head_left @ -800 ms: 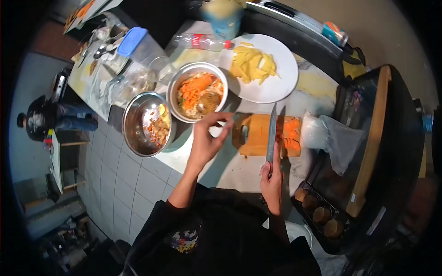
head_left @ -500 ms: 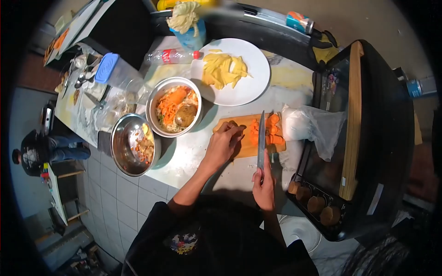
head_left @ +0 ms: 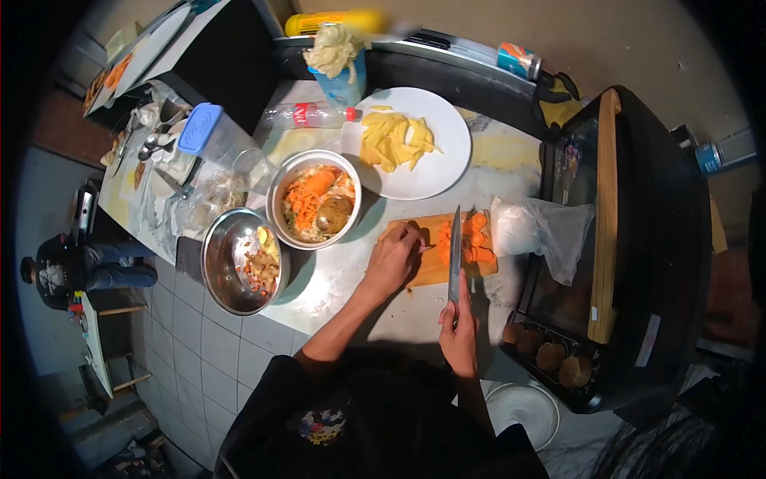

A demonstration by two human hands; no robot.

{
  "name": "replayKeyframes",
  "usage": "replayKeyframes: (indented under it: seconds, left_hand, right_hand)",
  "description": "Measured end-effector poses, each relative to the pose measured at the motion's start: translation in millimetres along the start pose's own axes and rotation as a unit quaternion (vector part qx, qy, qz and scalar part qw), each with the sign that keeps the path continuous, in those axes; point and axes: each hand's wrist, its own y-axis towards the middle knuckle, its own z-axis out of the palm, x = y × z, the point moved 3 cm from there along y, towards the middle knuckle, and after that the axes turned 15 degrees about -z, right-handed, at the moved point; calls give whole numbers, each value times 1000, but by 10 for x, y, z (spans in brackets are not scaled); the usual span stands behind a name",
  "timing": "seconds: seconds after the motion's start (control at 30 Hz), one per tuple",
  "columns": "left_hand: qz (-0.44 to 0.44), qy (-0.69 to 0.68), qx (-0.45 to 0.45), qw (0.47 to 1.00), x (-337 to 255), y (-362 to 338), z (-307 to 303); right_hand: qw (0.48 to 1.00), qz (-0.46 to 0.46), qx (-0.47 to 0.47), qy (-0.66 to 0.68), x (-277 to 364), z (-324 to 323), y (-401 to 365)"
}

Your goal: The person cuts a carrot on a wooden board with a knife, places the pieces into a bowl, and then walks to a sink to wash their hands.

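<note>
Cutting board (head_left: pixel 431 273): wooden, near the counter edge, with carrot pieces (head_left: pixel 476 239) on its right half.
Knife (head_left: pixel 455 243): blade lies across the board among the carrot.
Right hand (head_left: pixel 459 329): closed round the knife handle.
Left hand (head_left: pixel 393 257): fingers curled down on the board just left of the blade; cannot tell whether they pinch a piece.
Around: plastic bag (head_left: pixel 538 227) at the board's right end, bowl of grated carrot (head_left: pixel 272 204) to the left, white plate (head_left: pixel 435 174) behind.
Change: the left hand was earlier at the bowl's rim and is now on the board.
</note>
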Motion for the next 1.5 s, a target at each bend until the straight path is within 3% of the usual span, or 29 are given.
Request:
replayKeyframes:
  seconds: [0.03,0.1,0.13,0.3,0.47,0.57,0.63,0.7,0.8,0.83,0.93,1.03,1.1,1.17,1.27,1.33,1.5]
  left_hand:
    - [-2,2,-6,1000,17,-27,-47]
    - [-55,-109,2,992,49,-84,-139]
    - [-109,-107,26,988,69,-133,-207]
    - [-161,-145,25,976,121,-386,-584]
    - [-112,-155,-74,979,203,-648,-1229]
    - [-157,-132,-238,950,364,-824,-1777]
    - [-229,-52,-271,934,502,-862,-2070]
    - [-138,67,-317,936,604,-880,-2191]
    - [-140,-59,-334,930,602,-911,-2169]
    - [-137,-62,-329,932,576,-924,-2114]
    - [-133,-138,-184,964,296,-820,-1791]
    - [-83,-182,52,978,5,-646,-1250]
    - [-80,-202,159,963,-155,-536,-811]
    - [-83,-182,185,962,-149,-413,-422]
    - [35,-45,93,994,-194,-254,-93]
    - [33,-45,91,994,-175,-167,60]
    - [15,-5,106,994,-285,-44,186]
  right_hand:
    - [999,25,8,19,22,15,1]
    - [1000,-8,13,1,-49,54,4]
    - [999,-37,10,-18,-59,77,-2]
    - [998,-52,27,-21,-60,132,-39]
    - [997,-63,45,-15,-5,180,-54]
    - [996,-66,57,-17,18,197,-65]
    - [996,-63,59,3,60,202,-45]
    - [996,-69,55,0,59,204,-47]
    - [997,-64,34,-8,103,151,-32]
    - [998,-58,24,-8,115,125,-34]
    - [1000,-23,0,-3,57,75,-64]
    - [1000,-4,-11,-18,73,4,-87]
    - [999,13,-21,-20,79,-48,-100]
    - [999,30,-31,-19,62,-81,-131]
    - [998,48,-44,-19,-10,-98,-194]
    - [998,8,-60,-30,-48,-102,-214]
    - [998,18,-58,-35,-89,-71,-234]
